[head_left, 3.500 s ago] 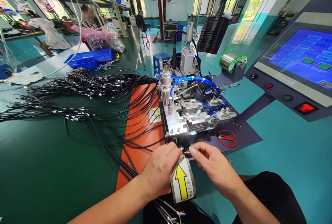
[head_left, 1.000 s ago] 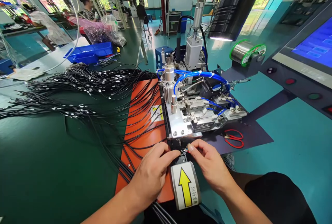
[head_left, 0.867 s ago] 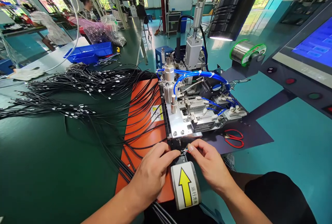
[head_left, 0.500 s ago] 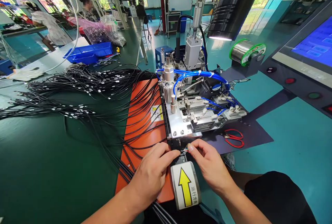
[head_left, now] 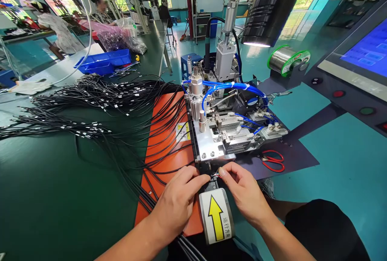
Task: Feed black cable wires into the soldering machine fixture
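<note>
My left hand (head_left: 178, 200) and my right hand (head_left: 246, 192) meet at the front edge of a small metal machine (head_left: 225, 132) with blue air hoses. Both pinch the thin coloured wire ends (head_left: 215, 175) of a black cable at the machine's front slot. Just below the fingers sits a white plate with a yellow arrow (head_left: 216, 216). Black cables (head_left: 160, 148) run from under my left hand across an orange mat (head_left: 166, 152).
A large pile of black cables (head_left: 84, 107) spreads over the green bench at left. Red scissors (head_left: 272, 161) lie right of the machine. A solder spool (head_left: 287, 60), a black lamp (head_left: 272, 7) and a touchscreen panel (head_left: 359, 63) stand right. A blue tray (head_left: 104, 62) and seated people are far left.
Since 3.5 s ago the view has tilted, so the hands and arrow plate sit slightly differently in frame. Over the last second the hands stay still, pinching the wires.
</note>
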Motion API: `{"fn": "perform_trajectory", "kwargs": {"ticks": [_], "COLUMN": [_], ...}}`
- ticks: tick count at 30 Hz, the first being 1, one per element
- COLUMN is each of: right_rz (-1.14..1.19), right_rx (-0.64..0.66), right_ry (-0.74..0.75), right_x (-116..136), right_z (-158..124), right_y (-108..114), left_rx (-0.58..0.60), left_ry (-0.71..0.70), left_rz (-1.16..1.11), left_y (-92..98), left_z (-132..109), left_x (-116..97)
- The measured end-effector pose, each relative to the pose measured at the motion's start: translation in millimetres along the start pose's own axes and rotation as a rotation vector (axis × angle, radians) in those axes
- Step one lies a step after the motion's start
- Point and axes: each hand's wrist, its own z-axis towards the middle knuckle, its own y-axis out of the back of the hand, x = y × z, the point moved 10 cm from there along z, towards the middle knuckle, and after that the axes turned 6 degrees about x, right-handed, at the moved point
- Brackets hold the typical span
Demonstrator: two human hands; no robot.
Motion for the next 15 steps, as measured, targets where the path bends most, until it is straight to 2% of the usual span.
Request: {"fn": "perform_trajectory", "kwargs": {"ticks": [15], "right_rz": [-0.012], "right_rx": [-0.018], "right_ry": [0.012], "right_x": [4.4], "right_z": [-0.6], "right_y": [0.9], "left_rx": [0.0], "left_ry": [0.003], "left_rz": [0.009], "left_y": [0.2], "left_z": [-0.1], "left_x": [0.4]}}
